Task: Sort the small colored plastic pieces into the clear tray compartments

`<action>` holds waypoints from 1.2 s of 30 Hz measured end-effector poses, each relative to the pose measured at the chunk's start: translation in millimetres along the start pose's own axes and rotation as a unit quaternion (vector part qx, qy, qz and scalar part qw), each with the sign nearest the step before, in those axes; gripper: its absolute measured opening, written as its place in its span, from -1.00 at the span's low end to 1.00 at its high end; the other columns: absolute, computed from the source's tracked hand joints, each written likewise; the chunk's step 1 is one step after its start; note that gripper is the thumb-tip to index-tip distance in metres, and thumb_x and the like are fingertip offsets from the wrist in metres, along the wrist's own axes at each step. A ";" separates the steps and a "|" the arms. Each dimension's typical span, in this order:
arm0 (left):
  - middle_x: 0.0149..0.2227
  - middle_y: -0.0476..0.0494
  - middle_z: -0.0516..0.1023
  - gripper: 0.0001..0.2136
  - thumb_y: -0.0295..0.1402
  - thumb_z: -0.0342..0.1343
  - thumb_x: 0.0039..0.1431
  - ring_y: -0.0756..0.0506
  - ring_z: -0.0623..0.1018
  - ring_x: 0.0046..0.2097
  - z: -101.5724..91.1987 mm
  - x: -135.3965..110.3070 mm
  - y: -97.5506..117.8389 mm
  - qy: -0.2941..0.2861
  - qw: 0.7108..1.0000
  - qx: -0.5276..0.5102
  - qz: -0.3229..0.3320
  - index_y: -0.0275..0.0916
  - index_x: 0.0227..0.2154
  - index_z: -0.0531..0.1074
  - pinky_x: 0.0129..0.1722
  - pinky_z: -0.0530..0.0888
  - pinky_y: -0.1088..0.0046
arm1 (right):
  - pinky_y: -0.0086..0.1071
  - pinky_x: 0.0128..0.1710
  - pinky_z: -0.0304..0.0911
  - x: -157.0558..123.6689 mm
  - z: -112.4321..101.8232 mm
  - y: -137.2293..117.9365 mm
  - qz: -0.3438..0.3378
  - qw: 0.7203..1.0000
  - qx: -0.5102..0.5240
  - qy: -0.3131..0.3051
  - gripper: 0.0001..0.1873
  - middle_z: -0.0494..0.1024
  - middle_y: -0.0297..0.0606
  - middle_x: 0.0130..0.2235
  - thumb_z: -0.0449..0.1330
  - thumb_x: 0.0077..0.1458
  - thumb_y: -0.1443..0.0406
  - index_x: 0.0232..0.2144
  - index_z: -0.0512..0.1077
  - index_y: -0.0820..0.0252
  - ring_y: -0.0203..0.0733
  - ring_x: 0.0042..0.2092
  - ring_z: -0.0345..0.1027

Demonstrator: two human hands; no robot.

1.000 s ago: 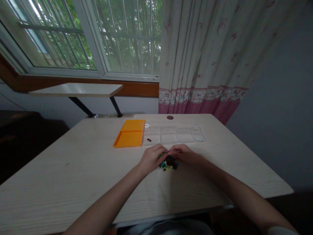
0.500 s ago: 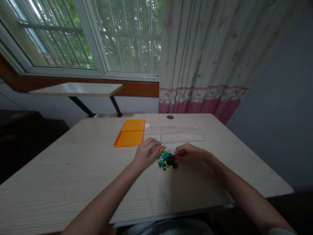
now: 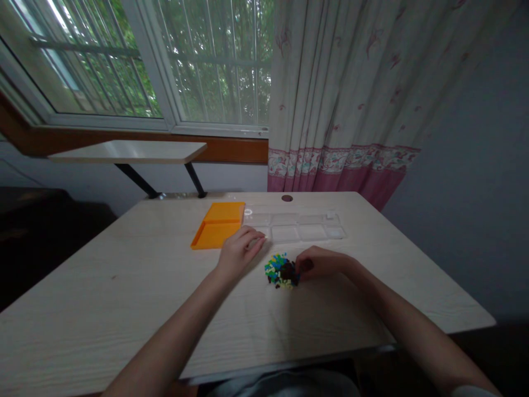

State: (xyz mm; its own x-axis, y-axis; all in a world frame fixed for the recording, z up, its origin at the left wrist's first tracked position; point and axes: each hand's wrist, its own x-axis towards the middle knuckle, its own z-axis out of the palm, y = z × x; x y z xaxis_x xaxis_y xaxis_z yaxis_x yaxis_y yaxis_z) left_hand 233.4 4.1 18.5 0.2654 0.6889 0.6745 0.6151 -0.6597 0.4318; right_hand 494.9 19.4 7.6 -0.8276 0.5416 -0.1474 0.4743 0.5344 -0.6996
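Observation:
A heap of small plastic pieces (image 3: pixel 278 269) in blue, green, yellow, pale yellow and dark brown lies on the table. Left of it and farther back, my left hand (image 3: pixel 239 251) is closed in a pinch at the near edge of the clear compartment tray (image 3: pixel 285 241). A tiny pale yellow piece (image 3: pixel 265 237) shows at its fingertips. My right hand (image 3: pixel 316 261) rests against the heap's right side, fingers curled together by the dark brown pieces. What those fingers hold, if anything, is hidden.
An orange two-part tray (image 3: pixel 219 221) adjoins the clear one on the left. A raised shelf (image 3: pixel 132 151) on black legs stands at the back left, below a barred window. The curtain (image 3: pixel 330 110) hangs behind the table (image 3: pixel 124 309). A round cable hole (image 3: pixel 287 198) sits near the back edge.
My left hand has moved away from the heap, left and slightly back, to the clear tray's near edge. My right hand stays at the heap, its fingers slightly shifted.

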 end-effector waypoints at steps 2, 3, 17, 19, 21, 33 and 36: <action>-0.34 -0.11 0.48 -0.80 -0.27 -0.02 0.14 -0.02 0.46 -0.30 -9.4 5.0 -13.7 -0.028 0.994 0.084 -0.067 -0.24 -0.36 0.46 -0.36 0.38 0.53 | -0.57 -0.51 0.07 0.2 -0.4 -0.5 0.004 1.000 0.002 0.000 -0.83 0.37 -0.42 -0.50 0.20 -0.06 0.27 -0.37 0.45 0.25 -0.42 -0.48 0.17; -0.31 -0.11 0.49 -0.79 -0.26 -0.03 0.14 -0.05 0.47 -0.27 -15.0 7.3 -21.8 -0.038 0.983 0.138 -0.114 -0.23 -0.36 0.46 -0.32 0.37 0.50 | -0.57 -0.51 0.07 0.3 -0.6 -0.9 0.004 1.000 0.004 0.000 -0.83 0.37 -0.41 -0.50 0.20 -0.05 0.27 -0.37 0.45 0.26 -0.42 -0.48 0.17; -0.20 -0.22 0.54 -0.70 -0.12 0.02 -0.02 -0.28 0.48 -0.17 -43.3 4.0 -96.5 -0.175 0.836 0.318 -0.411 -0.08 -0.26 0.51 -0.35 0.38 0.34 | -0.56 -0.52 0.08 0.4 -3.2 -5.6 0.030 0.999 0.013 -0.006 -0.83 0.38 -0.40 -0.52 0.19 -0.07 0.29 -0.38 0.46 0.28 -0.41 -0.49 0.19; -0.21 -0.21 0.53 -0.69 -0.11 0.02 -0.03 -0.28 0.48 -0.17 -47.0 4.4 -97.6 -0.165 0.837 0.316 -0.416 -0.08 -0.28 0.52 -0.37 0.38 0.35 | -0.56 -0.52 0.08 0.1 -3.5 -4.2 0.033 0.999 0.019 -0.007 -0.81 0.37 -0.40 -0.52 0.20 -0.07 0.28 -0.37 0.46 0.29 -0.41 -0.50 0.18; -0.23 -0.22 0.53 -0.69 -0.10 0.01 -0.03 -0.27 0.49 -0.19 -50.8 5.4 -96.3 -0.145 0.844 0.316 -0.409 -0.09 -0.29 0.52 -0.39 0.36 0.37 | -0.56 -0.52 0.08 -0.4 -4.0 -1.7 0.034 0.999 0.030 -0.010 -0.81 0.38 -0.39 -0.52 0.20 -0.08 0.29 -0.37 0.46 0.29 -0.40 -0.50 0.19; -0.39 -0.10 0.49 -0.81 -0.29 0.00 0.12 -0.03 0.44 -0.33 1.8 1.9 -8.5 -0.142 0.988 0.019 -0.056 -0.24 -0.36 0.47 -0.34 0.35 0.49 | -0.54 -0.57 0.01 14.0 10.7 -3.6 0.058 0.975 0.177 0.121 -0.67 0.34 -0.39 -0.54 0.11 0.02 0.07 -0.41 0.38 0.26 -0.41 -0.54 0.12; -0.37 -0.09 0.49 -0.86 -0.33 0.05 0.10 -0.03 0.45 -0.28 19.2 -6.9 14.2 -0.197 0.980 -0.026 0.008 -0.21 -0.33 0.46 -0.29 0.36 0.49 | -0.52 -0.51 0.06 19.2 18.1 -2.5 0.029 0.965 0.213 0.147 -0.61 0.35 -0.37 -0.50 0.13 -0.02 0.01 -0.41 0.36 0.26 -0.40 -0.50 0.15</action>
State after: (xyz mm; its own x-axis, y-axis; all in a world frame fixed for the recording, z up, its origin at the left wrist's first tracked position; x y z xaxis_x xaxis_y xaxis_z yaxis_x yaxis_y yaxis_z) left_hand 254.5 -4.2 8.4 0.5474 0.7336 0.4028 0.5721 -0.6793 0.4597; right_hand 472.4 16.7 -6.1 -0.6520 0.7575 -0.0338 0.2992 0.2161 -0.9294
